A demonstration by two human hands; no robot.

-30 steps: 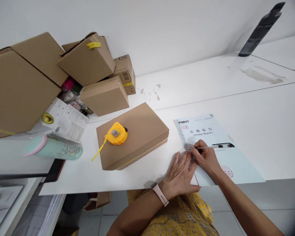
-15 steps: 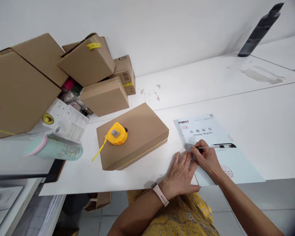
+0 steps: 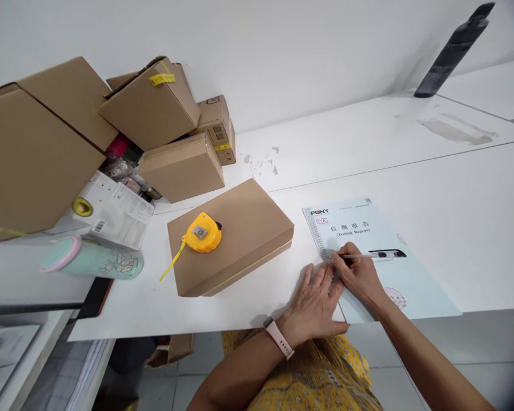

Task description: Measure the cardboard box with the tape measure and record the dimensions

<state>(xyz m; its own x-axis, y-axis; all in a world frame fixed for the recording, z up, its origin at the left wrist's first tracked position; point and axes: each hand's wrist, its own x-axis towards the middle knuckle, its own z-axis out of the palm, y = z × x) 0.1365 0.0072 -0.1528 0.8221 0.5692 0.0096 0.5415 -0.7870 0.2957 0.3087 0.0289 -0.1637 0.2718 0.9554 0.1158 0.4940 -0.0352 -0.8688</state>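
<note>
A light blue report booklet point(image 3: 415, 285) headed "Testing Report" lies at the table's front edge. My right hand point(image 3: 360, 277) rests on it with a pen point(image 3: 379, 254) pinched between thumb and fingers. The pen lies nearly level, its tip end at the booklet's left edge. Spread flat beside it, my left hand point(image 3: 317, 305) has its fingers on the table at the booklet's lower left corner, touching or close to the right hand. A flat cardboard box point(image 3: 235, 228) sits to the left, with a yellow tape measure point(image 3: 203, 233) on top and its tape a little out.
Several cardboard boxes point(image 3: 182, 168) are stacked at the back left. A mint tumbler point(image 3: 98, 260) and a white carton point(image 3: 122, 214) are near the left side. A dark bottle point(image 3: 452, 54) stands at the back right of the white table point(image 3: 394, 151).
The pen has turned slightly in my right hand, its rear end shifting a little left. My left hand and the box have not visibly moved.
</note>
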